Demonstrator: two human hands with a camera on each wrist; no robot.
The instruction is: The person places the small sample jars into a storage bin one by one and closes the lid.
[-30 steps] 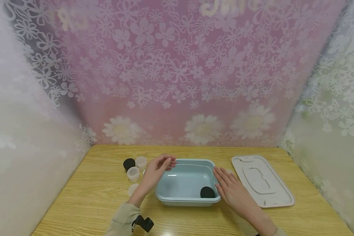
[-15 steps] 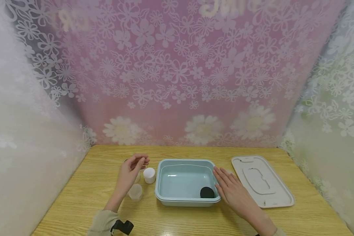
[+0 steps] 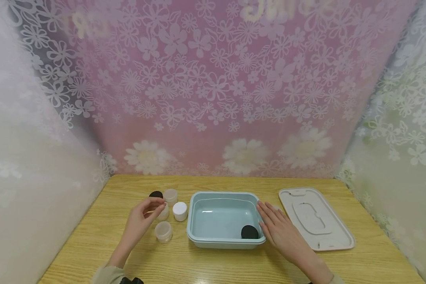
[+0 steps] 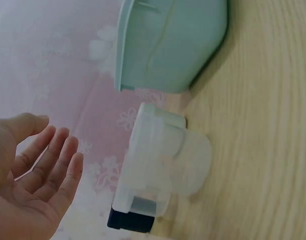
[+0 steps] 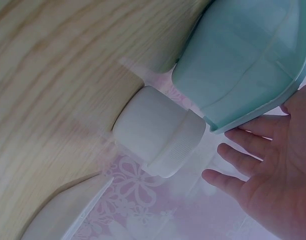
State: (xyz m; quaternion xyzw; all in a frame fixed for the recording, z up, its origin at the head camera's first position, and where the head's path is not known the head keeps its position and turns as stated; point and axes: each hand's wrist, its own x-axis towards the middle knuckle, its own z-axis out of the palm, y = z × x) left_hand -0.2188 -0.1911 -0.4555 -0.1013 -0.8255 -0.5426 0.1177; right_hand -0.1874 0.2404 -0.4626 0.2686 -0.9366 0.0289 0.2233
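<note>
My left hand (image 3: 140, 219) hovers over a group of small jars on the left, its fingers loosely bent and holding nothing. Near its fingertips are a black-lidded jar (image 3: 156, 194) and a partly hidden translucent jar (image 3: 163, 213). Around them stand two more translucent jars, one behind (image 3: 170, 195) and one in front (image 3: 163, 232), and a white-lidded jar (image 3: 180, 212). With straight fingers, my right hand (image 3: 282, 232) touches the right rim of a light blue plastic tub (image 3: 226, 240). Inside the tub, a black-lidded jar (image 3: 249, 232) lies in the front right corner.
A pale rectangular lid (image 3: 316, 219) lies on the wooden table (image 3: 213, 266), right of the tub. Beyond my right hand stands a white jar (image 5: 158, 130), mostly hidden in the head view. Floral curtains border the table at the back and sides.
My left hand has swung left from above the tub to the jars, uncovering the white-lidded jar beside the tub. My right hand has stayed at the rim.
</note>
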